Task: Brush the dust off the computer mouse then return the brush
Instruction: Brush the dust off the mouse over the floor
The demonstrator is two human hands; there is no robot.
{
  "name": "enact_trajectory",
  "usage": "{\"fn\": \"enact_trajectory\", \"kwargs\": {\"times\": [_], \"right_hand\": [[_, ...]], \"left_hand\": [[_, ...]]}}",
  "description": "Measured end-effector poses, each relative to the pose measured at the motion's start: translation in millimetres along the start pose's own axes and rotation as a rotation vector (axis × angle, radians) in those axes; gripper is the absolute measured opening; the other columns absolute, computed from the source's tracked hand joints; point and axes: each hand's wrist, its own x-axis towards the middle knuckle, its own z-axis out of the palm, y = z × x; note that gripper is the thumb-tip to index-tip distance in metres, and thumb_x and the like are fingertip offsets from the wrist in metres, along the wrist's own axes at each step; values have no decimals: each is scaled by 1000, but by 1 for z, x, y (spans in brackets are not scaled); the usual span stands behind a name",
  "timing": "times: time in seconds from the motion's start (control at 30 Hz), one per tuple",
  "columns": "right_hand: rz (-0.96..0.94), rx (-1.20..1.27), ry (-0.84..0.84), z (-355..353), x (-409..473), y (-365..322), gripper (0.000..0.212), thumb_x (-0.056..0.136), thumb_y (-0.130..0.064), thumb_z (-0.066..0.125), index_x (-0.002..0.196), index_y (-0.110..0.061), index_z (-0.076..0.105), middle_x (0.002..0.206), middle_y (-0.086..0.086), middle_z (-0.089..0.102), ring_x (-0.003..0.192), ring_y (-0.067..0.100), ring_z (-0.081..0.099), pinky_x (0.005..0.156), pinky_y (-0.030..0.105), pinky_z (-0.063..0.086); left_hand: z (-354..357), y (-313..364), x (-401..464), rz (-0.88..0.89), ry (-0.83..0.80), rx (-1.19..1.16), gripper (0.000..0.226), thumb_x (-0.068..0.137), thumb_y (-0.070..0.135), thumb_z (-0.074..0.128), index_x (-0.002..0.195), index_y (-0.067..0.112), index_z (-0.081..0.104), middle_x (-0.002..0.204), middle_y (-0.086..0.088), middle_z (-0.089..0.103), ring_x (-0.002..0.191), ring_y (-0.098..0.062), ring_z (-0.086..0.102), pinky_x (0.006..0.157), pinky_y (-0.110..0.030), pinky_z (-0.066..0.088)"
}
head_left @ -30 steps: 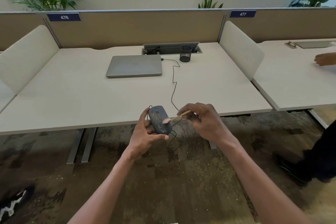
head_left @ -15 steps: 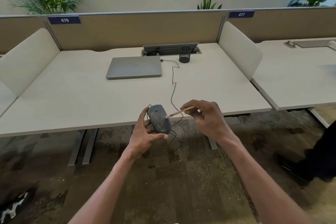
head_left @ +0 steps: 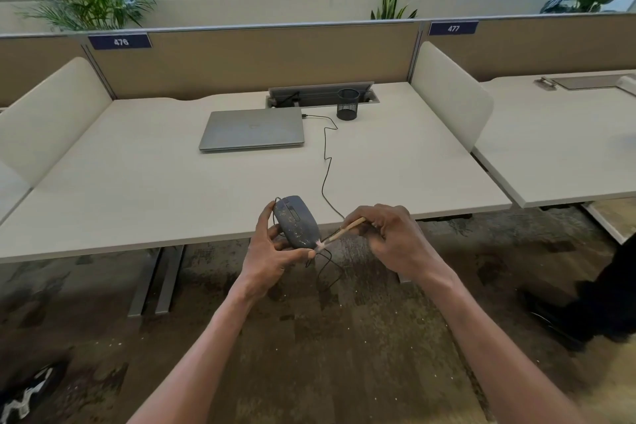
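My left hand holds a dark grey wired computer mouse flecked with pale dust, lifted in the air over the desk's front edge. My right hand pinches a small brush with a wooden handle and pale pink bristles. The bristle tip touches the mouse's near right end. The mouse cable runs back across the desk to the laptop.
A closed grey laptop lies at the back of the white desk, beside a black mesh pen cup. White side dividers flank the desk. Another person's dark leg and shoe stand at the right.
The brush tip swept from the mouse's upper right side down to its near end. The mouse stays held in my left hand. A hand on the right desk left view.
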Motion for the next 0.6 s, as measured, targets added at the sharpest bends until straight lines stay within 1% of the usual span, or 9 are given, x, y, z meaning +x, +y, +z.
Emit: {"fn": "enact_trajectory", "kwargs": {"times": [0.07, 0.1, 0.2, 0.3, 0.37, 0.43, 0.53, 0.6], "right_hand": [[1, 14, 40, -2, 2, -2, 33, 87, 2, 64, 101, -26, 75, 81, -9, 70, 77, 9, 63, 63, 28, 51], [0, 19, 65, -2, 3, -3, 33, 88, 2, 64, 102, -26, 75, 84, -6, 72, 80, 12, 65, 64, 30, 52], [-23, 27, 127, -1, 8, -8, 28, 92, -4, 65, 104, -26, 76, 86, -5, 73, 82, 13, 65, 65, 26, 48], [-26, 40, 114, 3, 9, -12, 26, 93, -6, 66, 107, -25, 76, 86, -4, 72, 80, 10, 63, 65, 26, 48], [-24, 50, 98, 4, 7, -12, 28, 92, -3, 66, 106, -25, 77, 84, -6, 71, 77, 3, 58, 65, 21, 43], [-19, 51, 77, 3, 4, -9, 31, 90, 0, 66, 105, -25, 77, 83, -7, 70, 77, 3, 57, 65, 20, 42], [-26, 22, 30, 0, -1, -6, 35, 87, 3, 65, 101, -28, 75, 78, -16, 64, 77, 2, 58, 65, 18, 43], [-16, -18, -7, -1, -3, -5, 31, 89, -3, 67, 98, -31, 74, 74, -19, 60, 75, 2, 56, 63, 18, 43]], "left_hand": [[0, 0, 0, -2, -5, 11, 131, 54, 11, 99, 153, 45, 22, 151, -17, 48, 114, -17, 68, 85, -32, 61], [0, 1, -1, -3, -10, 17, 131, 53, 14, 100, 153, 45, 21, 152, -17, 48, 116, -20, 67, 87, -34, 61], [0, 3, -2, -5, -31, 29, 132, 49, 21, 101, 152, 48, 22, 152, -17, 47, 120, -23, 65, 96, -43, 58], [2, 4, -2, -5, -39, 30, 131, 50, 21, 101, 151, 50, 23, 152, -17, 48, 120, -23, 66, 100, -49, 55], [2, 3, -2, -9, -28, 14, 130, 51, 17, 102, 150, 51, 24, 149, -16, 51, 115, -22, 69, 97, -49, 57], [1, 2, -2, -14, -13, -8, 130, 50, 17, 102, 149, 53, 25, 148, -15, 52, 112, -20, 71, 93, -44, 60], [0, 3, -3, -20, 6, -21, 134, 42, 28, 104, 148, 52, 26, 150, -16, 49, 116, -21, 68, 92, -39, 60], [0, 5, -3, -21, 5, -20, 137, 39, 35, 104, 150, 49, 25, 152, -17, 47, 120, -23, 66, 95, -41, 59]]}}
